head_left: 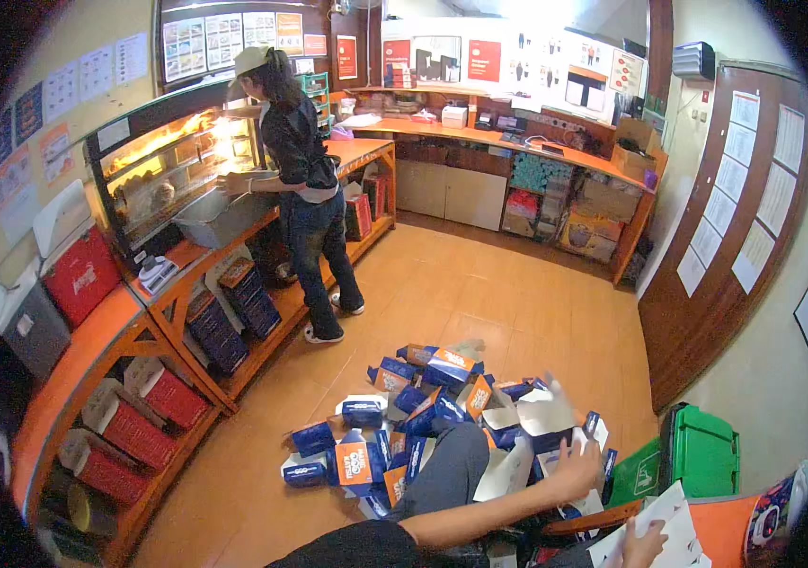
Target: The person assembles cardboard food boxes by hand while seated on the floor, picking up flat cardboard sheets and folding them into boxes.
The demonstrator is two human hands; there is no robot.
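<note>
My left hand (pixel 574 473) reaches across from the lower left, slightly blurred, its fingers apart. Just beyond its fingertips is a blurred white and grey carton (pixel 548 409), seemingly in motion. At the lower right my right hand (pixel 643 546) grips white cardboard cartons (pixel 674 525), pale side up, layered together. A heap of blue and orange food cartons (pixel 363 464) is piled on the floor around my bent knee (pixel 456 464). Several lie tilted or on their sides, and some show pale insides.
A green bin (pixel 707 445) stands to my right near an orange surface (pixel 721 530). Ahead left, a person (pixel 304 170) in dark clothes works at a lit display case (pixel 177 170) beside a metal tub (pixel 224 220). Orange counters (pixel 82 355) line the left; a brown door (pixel 730 237) is at right.
</note>
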